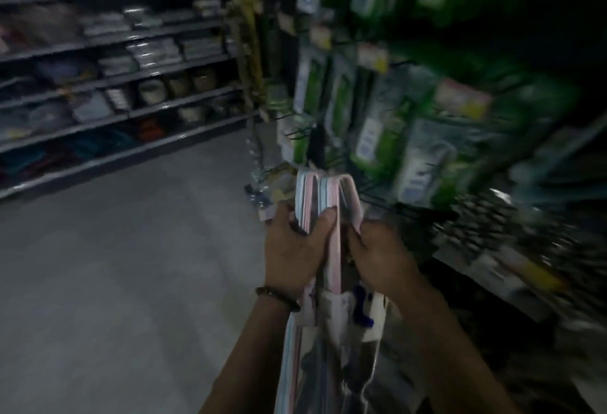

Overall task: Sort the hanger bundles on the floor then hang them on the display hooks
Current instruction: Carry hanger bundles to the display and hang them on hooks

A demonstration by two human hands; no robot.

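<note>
A bundle of pastel pink, blue and white hangers [323,193] is held upright in front of me, its hook tops pointing up toward the display rack. My left hand [295,246] grips the left group of hooks and my right hand [377,256] grips the right group. The bundle's lower part [315,348] hangs down between my forearms in a clear wrapper with a paper label. Thin black display hooks [295,132] stick out of the rack just above and beyond the bundle. The picture is dim and blurred.
The display rack on the right carries green-and-white packaged goods [387,137] on pegs, with darker items lower down [512,226]. Shelves of folded goods and pots [131,85] line the back left. Grey floor [115,282] stretches out on the left.
</note>
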